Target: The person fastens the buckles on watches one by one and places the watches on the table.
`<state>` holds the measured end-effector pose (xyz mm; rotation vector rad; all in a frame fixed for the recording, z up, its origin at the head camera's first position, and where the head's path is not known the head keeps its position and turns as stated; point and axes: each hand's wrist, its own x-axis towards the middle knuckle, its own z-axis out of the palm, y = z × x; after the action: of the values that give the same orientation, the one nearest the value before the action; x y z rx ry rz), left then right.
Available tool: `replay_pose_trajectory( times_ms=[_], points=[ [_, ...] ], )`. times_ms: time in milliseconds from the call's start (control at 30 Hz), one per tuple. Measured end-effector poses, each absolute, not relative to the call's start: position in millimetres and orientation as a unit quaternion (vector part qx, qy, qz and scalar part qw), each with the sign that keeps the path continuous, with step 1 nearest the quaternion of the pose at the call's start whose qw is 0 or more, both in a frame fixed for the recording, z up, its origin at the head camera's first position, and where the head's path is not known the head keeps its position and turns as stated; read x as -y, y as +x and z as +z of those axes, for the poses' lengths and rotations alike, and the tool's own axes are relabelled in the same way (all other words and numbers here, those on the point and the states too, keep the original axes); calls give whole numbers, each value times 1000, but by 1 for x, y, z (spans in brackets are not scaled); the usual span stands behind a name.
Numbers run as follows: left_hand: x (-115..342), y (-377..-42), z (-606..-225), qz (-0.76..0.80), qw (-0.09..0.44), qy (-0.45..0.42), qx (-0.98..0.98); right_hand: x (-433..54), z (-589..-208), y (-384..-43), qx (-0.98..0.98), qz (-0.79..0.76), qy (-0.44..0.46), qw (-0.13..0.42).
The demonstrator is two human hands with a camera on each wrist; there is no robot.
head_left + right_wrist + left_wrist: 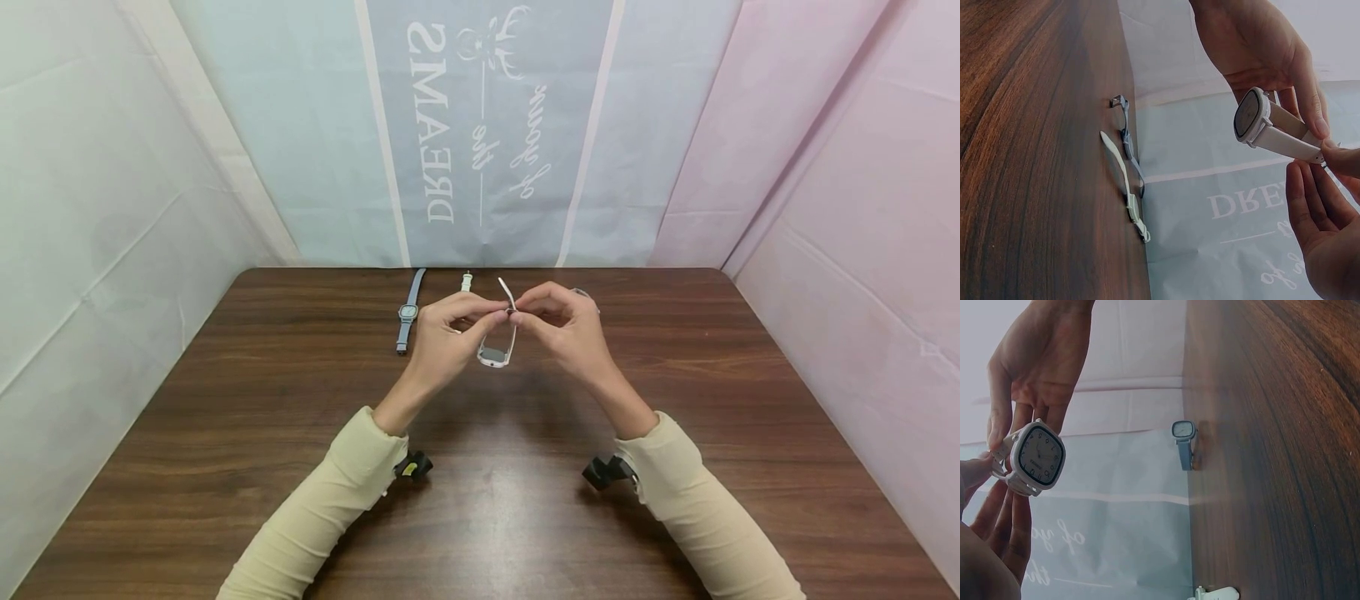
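Observation:
A white wristwatch point(492, 358) with a rounded-square dial hangs between my hands, its strap looped and the two strap ends meeting at the fingertips. My left hand point(447, 337) pinches one strap part between thumb and forefinger. From the other side, my right hand point(567, 327) pinches the strap at the same spot. In the left wrist view the watch's white dial point(1039, 456) faces the camera, raised above the table. The strap's free tip point(506, 289) sticks up past the fingers. Fingers partly cover the buckle area.
On the wooden table point(300, 400), a blue watch point(408, 312) lies left of my hands. A pale green watch point(1124, 178) lies near the back edge, partly behind my left hand. Another blue-grey watch point(1184, 431) is behind my right hand. Fabric walls surround the table.

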<state>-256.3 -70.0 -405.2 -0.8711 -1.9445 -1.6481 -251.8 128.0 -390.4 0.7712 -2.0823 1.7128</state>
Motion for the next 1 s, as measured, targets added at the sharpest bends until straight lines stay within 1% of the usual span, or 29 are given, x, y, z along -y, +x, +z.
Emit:
replay_pose_trajectory(
  times_ms=[200,367,567,800,1000],
  points=[
    [70,-256,-406,-588,229,-314,709,-127,-392,-252,732,603,271,165],
    [70,-256,-407,-587,228,-313,712,-127,-393,-252,735,608,260,149],
    [69,-256,-406,-572,238,-316,718,-127,-393,-253,728,625,249,132],
    [68,-254,-404,-577,247,-306,716,-127,-393,-253,723,631,249,129],
    [68,-253,-405,-582,243,-303,714,-127,-394,-252,723,628,255,133]
  ],
)
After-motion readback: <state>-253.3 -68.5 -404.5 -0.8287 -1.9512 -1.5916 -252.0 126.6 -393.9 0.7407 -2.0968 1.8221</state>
